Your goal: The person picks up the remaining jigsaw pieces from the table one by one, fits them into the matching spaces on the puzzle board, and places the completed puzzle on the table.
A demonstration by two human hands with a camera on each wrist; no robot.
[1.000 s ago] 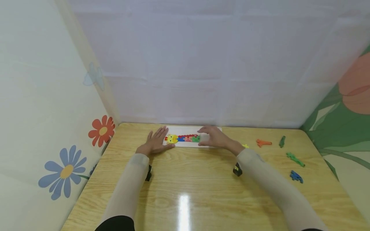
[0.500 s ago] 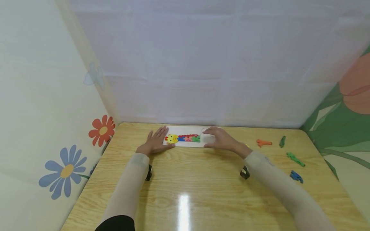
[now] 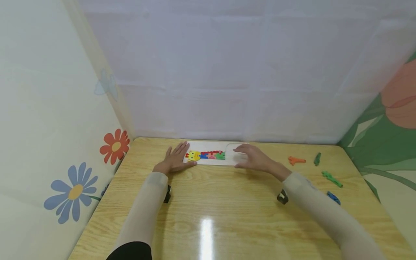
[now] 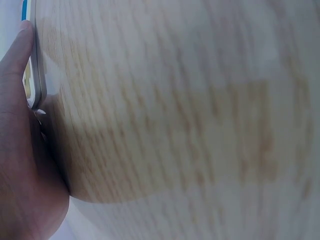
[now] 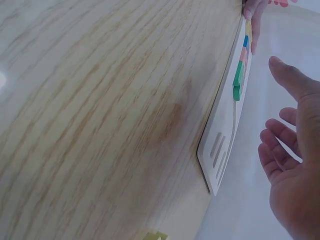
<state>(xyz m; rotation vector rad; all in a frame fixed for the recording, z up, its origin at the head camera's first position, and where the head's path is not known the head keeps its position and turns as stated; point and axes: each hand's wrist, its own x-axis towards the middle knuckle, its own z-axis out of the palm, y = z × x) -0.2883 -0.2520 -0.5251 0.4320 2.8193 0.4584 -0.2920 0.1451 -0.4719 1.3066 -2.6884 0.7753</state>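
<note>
My left hand [image 3: 175, 160] lies with spread fingers over the left end of a white puzzle board [image 3: 208, 146], its thumb along the near edge. On the board a giraffe puzzle shows a yellow head [image 3: 194, 156], then blue, pink and green pieces [image 3: 220, 156], with a red strip along the far side. Above the board's right part hovers my right hand [image 3: 256, 157], fingers loosely curved and apart from the thumb. In the right wrist view this hand [image 5: 302, 140] holds nothing, and slots show at the board's [image 5: 210, 132] bare end.
Loose puzzle pieces lie to the right: orange [image 3: 296, 160], dark green [image 3: 317, 159], light green [image 3: 332, 179] and blue [image 3: 333, 197], the last partly behind the sleeve. A yellow piece [image 5: 156, 235] shows at the right wrist view's bottom edge. A white wall covering [image 3: 201, 108] rises behind the table.
My right hand has drawn back to the right, away from the green piece on the board. Its sleeve now covers the yellow piece and part of the loose blue one. The left hand stays put.
</note>
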